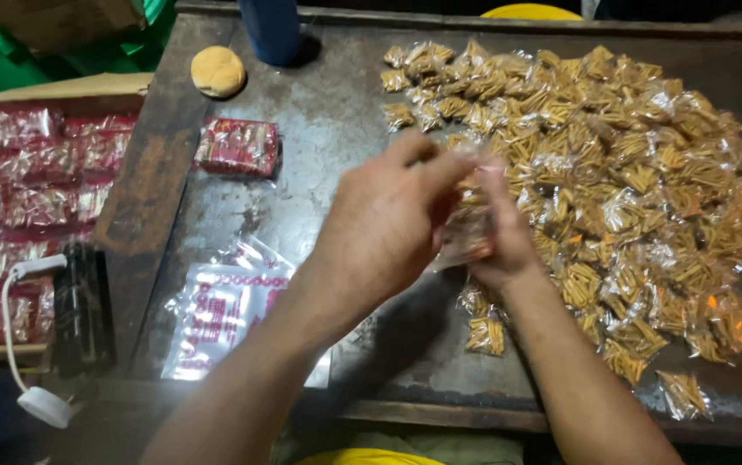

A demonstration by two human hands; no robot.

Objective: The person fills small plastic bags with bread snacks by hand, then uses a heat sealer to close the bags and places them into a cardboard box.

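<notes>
This looks like a small packing workshop. A worn dark surface (328, 112) holds a big heap of little clear snack packets (629, 189), and a cardboard box (9, 95) beside it is full of red packs (35, 172).

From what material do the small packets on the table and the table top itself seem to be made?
Small packets: thin clear plastic film, glossy; it glints and shows the tan sticks inside. Table top: probably sheet metal, dull grey and worn, with rust-brown patches along its left edge. Both hands hold one such packet, blurred.
</notes>
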